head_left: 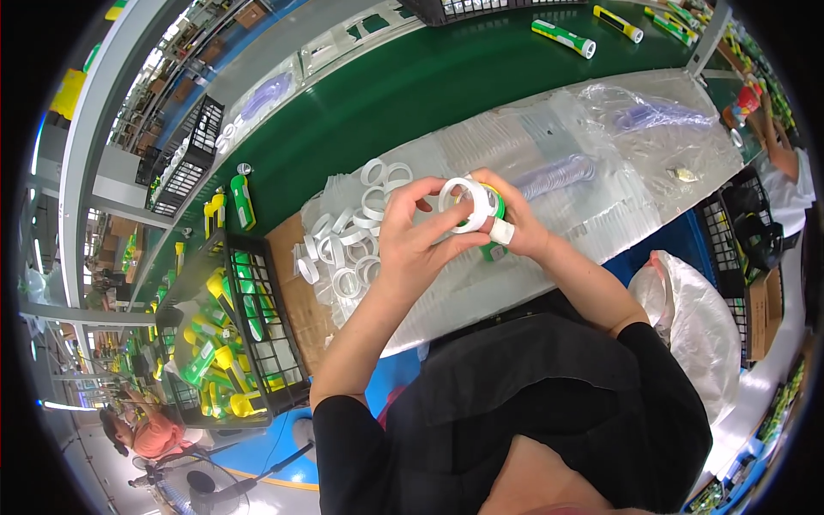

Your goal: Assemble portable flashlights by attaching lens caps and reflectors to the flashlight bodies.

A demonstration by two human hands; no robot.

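My left hand (pixel 416 236) grips a white plastic ring (pixel 481 208), with its thumb and fingers closed about the rim. The ring sits at the head end of a green and yellow flashlight (pixel 493 252); whether it is seated on the head or only held against it I cannot tell. Around the flashlight my right hand (pixel 528 225) is closed, hiding much of its body. White tape (pixel 501 231) wraps one finger there. Several loose white rings (pixel 306 269) lie in a heap left of my hands. To the right, a row of clear round pieces (pixel 558 175) rests on the plastic-covered worktop.
A black crate (pixel 268 296) of green and yellow flashlights stands at left. Beyond the worktop runs a green conveyor belt (pixel 386 107) carrying a few flashlights (pixel 563 39). A clear bag (pixel 661 117) lies far right; a white sack (pixel 704 322) stands nearer. Co-workers appear at both sides.
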